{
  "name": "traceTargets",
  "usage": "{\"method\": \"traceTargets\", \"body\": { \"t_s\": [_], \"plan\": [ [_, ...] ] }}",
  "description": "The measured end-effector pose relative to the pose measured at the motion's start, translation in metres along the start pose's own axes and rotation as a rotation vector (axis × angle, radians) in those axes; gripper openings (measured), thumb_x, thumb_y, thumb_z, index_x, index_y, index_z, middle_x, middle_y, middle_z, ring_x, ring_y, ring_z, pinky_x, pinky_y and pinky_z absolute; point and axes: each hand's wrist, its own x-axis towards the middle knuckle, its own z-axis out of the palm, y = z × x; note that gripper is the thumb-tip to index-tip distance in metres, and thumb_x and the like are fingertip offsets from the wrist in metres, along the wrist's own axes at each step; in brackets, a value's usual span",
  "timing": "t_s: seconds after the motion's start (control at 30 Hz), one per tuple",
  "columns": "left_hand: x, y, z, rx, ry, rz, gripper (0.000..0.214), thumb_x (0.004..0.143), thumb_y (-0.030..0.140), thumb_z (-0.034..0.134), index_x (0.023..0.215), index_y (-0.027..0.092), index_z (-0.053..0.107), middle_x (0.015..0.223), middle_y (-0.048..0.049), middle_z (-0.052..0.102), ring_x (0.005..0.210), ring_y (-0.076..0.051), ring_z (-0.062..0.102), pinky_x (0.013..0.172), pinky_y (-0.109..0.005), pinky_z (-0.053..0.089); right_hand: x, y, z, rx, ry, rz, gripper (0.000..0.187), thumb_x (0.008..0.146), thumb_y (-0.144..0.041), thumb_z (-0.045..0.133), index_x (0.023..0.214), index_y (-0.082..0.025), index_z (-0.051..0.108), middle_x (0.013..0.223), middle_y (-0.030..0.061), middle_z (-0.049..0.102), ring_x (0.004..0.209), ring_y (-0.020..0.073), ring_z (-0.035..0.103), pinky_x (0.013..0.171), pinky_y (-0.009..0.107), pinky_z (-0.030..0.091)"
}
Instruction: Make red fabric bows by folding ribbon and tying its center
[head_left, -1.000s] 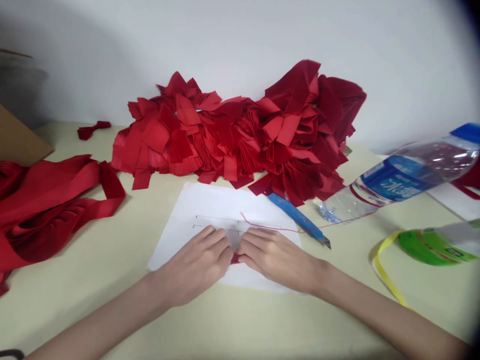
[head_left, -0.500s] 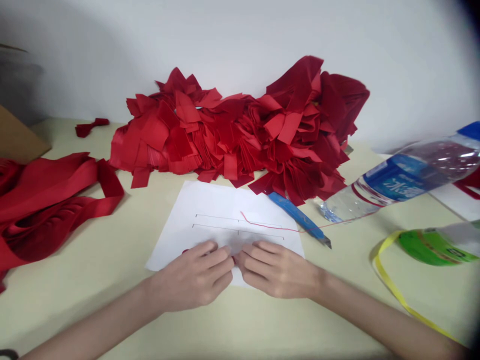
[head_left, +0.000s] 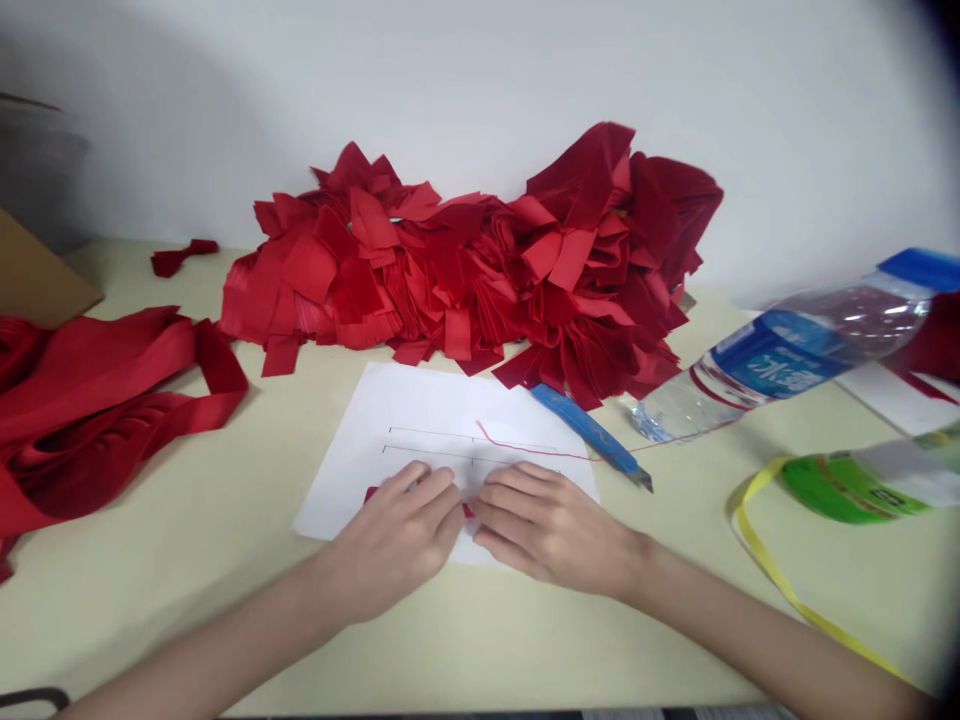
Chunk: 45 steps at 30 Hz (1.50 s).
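Note:
My left hand and my right hand meet almost knuckle to knuckle over the lower part of a white paper sheet. Both have curled fingers closed on a small piece of red ribbon. Only bits of it show, between the hands and left of my left fingers; the rest is covered. Black ruled lines with end ticks run across the sheet above my fingers. A red thread crosses the sheet toward the right. A blue utility knife, blade tip out, lies at the sheet's right edge.
A big heap of cut red ribbon pieces lies by the wall. Long red ribbon is piled at left. At right lie a clear bottle, a green-labelled bottle and a yellow strap. A cardboard box stands far left.
My fingers have shifted slightly on the red ribbon piece, and a little more of it shows at the left. The view has moved a bit, so the right-side things appear further left.

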Motion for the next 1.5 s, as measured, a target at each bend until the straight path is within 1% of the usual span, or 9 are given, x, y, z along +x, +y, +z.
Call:
{"method": "traceTargets", "body": {
  "t_s": [0.33,0.57,0.8,1.03,1.17,1.27,1.33,1.37,1.5],
  "plan": [
    [0.006,-0.007,-0.001,-0.197,-0.044,-0.160,0.022,0.087,0.009,0.043,0.071,0.015,0.058,0.070,-0.0036,0.059,0.074,-0.020,0.049,0.065,-0.035,0.037,0.010,0.004,0.005,0.113,-0.008,0.158,0.023,0.090,-0.025,0.047,0.078,-0.014,0.062,0.074,0.0045,0.059,0.073,0.0156,0.052,0.074,0.031,0.043],
    [0.014,-0.009,-0.010,-0.263,-0.080,-0.231,0.020,0.083,0.013,0.048,0.068,0.016,0.059,0.066,-0.0027,0.059,0.074,-0.020,0.050,0.069,-0.036,0.038,0.013,0.005,0.009,-0.181,0.011,-0.036,0.022,0.091,-0.016,0.044,0.075,-0.013,0.059,0.067,0.0039,0.056,0.069,0.0167,0.050,0.066,0.031,0.038],
    [0.025,-0.011,-0.026,-0.494,-0.120,-0.388,0.025,0.084,0.025,0.056,0.061,0.017,0.056,0.064,0.0008,0.061,0.076,-0.017,0.052,0.074,-0.034,0.038,0.014,0.001,-0.009,-0.252,0.025,-0.092,0.018,0.089,-0.015,0.046,0.077,-0.012,0.061,0.069,0.0034,0.056,0.066,0.0168,0.049,0.064,0.032,0.037],
    [0.029,-0.021,-0.036,-0.576,-0.160,-0.326,0.024,0.087,0.022,0.053,0.065,0.017,0.060,0.068,0.0013,0.062,0.072,-0.016,0.053,0.075,-0.034,0.038,0.020,0.004,-0.021,-0.210,-0.001,-0.037,0.018,0.089,-0.015,0.047,0.077,-0.013,0.061,0.069,0.0029,0.058,0.068,0.0171,0.051,0.067,0.033,0.040],
    [0.031,-0.025,-0.034,-0.650,-0.051,-0.384,0.029,0.091,0.021,0.043,0.069,0.017,0.061,0.071,-0.0007,0.062,0.072,-0.016,0.054,0.075,-0.035,0.039,0.026,0.013,-0.043,-0.151,0.031,-0.020,0.015,0.091,-0.019,0.046,0.091,-0.013,0.060,0.082,0.0057,0.063,0.087,0.0201,0.056,0.080,0.036,0.043],
    [0.029,-0.029,-0.031,-1.043,0.036,-0.622,0.024,0.088,0.025,0.050,0.069,0.017,0.062,0.072,-0.0012,0.063,0.071,-0.017,0.055,0.069,-0.033,0.041,0.025,0.027,-0.066,-0.035,0.289,0.158,0.023,0.091,-0.028,0.049,0.109,-0.015,0.054,0.105,0.0099,0.061,0.105,0.0219,0.053,0.090,0.038,0.043],
    [0.025,-0.032,-0.028,-1.455,0.056,-0.751,0.020,0.085,0.029,0.054,0.072,0.017,0.065,0.077,-0.0025,0.066,0.077,-0.019,0.058,0.067,-0.031,0.043,0.021,0.039,-0.074,-0.043,0.501,0.375,0.019,0.091,-0.025,0.048,0.107,-0.018,0.054,0.103,0.0088,0.061,0.098,0.0202,0.056,0.083,0.035,0.046],
    [0.023,-0.034,-0.026,-1.665,0.065,-0.789,0.020,0.084,0.030,0.055,0.074,0.018,0.066,0.079,-0.0035,0.067,0.084,-0.021,0.059,0.068,-0.030,0.043,0.019,0.044,-0.074,-0.049,0.524,0.464,0.015,0.091,-0.024,0.048,0.103,-0.019,0.056,0.099,0.0076,0.062,0.092,0.0194,0.058,0.079,0.034,0.047],
    [0.015,-0.038,-0.013,-2.261,0.126,-0.856,0.016,0.077,0.033,0.064,0.072,0.018,0.068,0.083,-0.0041,0.067,0.091,-0.019,0.057,0.067,-0.024,0.041,0.008,0.056,-0.047,0.109,0.132,0.594,0.015,0.091,-0.027,0.048,0.094,-0.019,0.060,0.096,0.0049,0.063,0.087,0.0181,0.059,0.075,0.031,0.048]
  ]
}}
